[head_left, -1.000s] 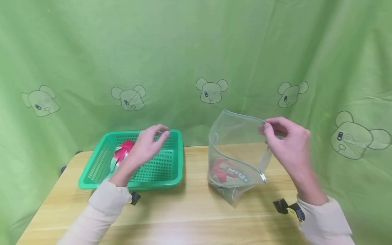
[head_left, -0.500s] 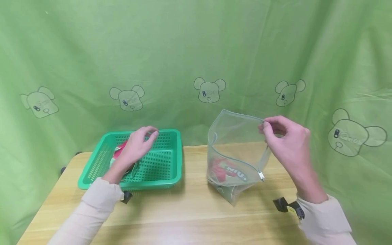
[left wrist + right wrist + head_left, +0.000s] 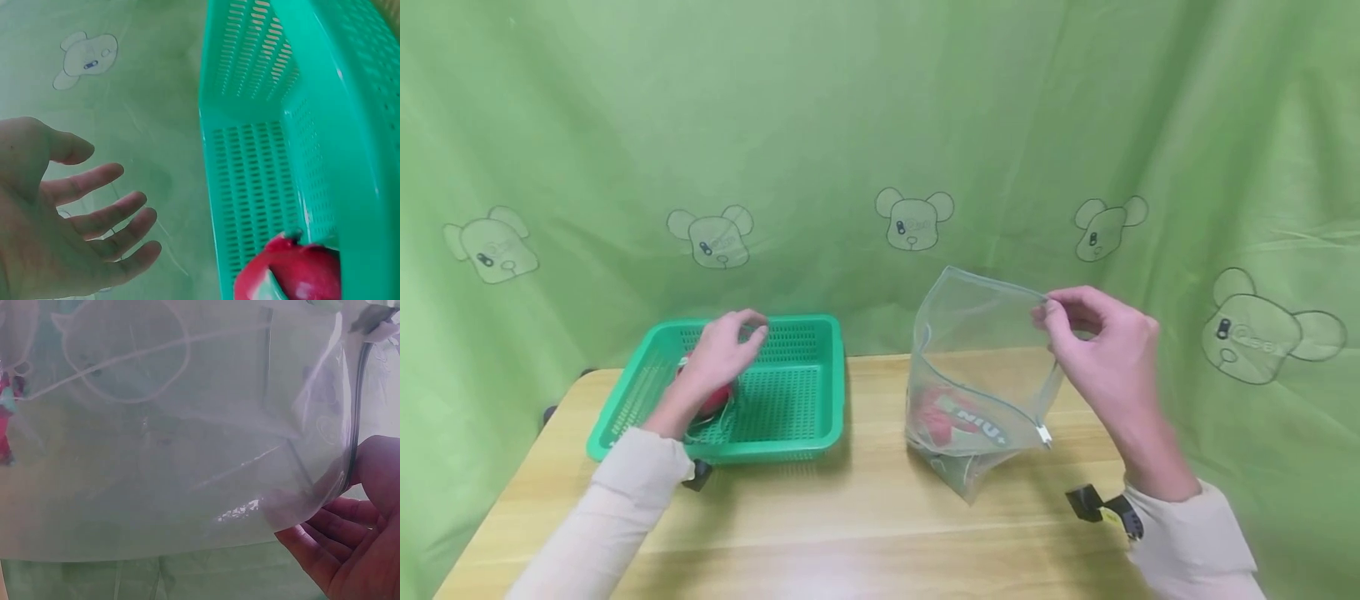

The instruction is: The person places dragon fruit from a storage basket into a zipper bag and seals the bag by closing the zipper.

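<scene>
My left hand [image 3: 724, 352] hovers over the left part of a green plastic basket [image 3: 837, 383], its fingers loosely bent and holding nothing. Under its wrist, inside the basket, lies a glossy red item with pale green patches [image 3: 299, 275], partly covered by the arm in the head view. On the right, my right hand [image 3: 1105, 350] pinches the top rim of a clear zip bag [image 3: 985, 329] between thumb and fingers. The bag stands with its mouth spread apart and a white slider [image 3: 1044, 435] at one end. A red item [image 3: 943, 414] shows through its lower part.
Basket and bag both stand on a light wooden table [image 3: 850, 533], with a gap between them. Close behind the table hangs a green curtain [image 3: 820, 125] printed with bear faces. Both wrists wear small black cameras.
My left hand has moved left and a little down over the basket, now above the red item there. The right hand keeps its hold on the bag's rim, nearly still.
</scene>
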The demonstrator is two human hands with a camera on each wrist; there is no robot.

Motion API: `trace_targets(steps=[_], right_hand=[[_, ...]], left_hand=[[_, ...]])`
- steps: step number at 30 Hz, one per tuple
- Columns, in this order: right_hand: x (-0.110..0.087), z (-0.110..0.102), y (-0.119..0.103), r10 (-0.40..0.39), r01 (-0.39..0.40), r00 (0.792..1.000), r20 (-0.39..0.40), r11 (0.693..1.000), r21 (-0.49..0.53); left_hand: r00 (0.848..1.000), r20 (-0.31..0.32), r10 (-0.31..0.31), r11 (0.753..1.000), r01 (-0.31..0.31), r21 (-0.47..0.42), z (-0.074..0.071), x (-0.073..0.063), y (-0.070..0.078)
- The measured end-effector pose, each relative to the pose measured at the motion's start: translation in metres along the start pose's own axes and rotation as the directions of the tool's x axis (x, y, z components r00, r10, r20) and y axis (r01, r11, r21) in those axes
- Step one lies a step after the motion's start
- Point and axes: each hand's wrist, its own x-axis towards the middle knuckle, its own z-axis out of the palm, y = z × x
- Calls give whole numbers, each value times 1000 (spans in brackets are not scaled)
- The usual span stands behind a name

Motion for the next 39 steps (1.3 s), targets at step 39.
trace_targets(steps=[39], right_hand=[[-3,1,-3,26,-26,999,23,1000,-15]], left_hand=[[962,69,-263,956,250,152,-4,1,-54]])
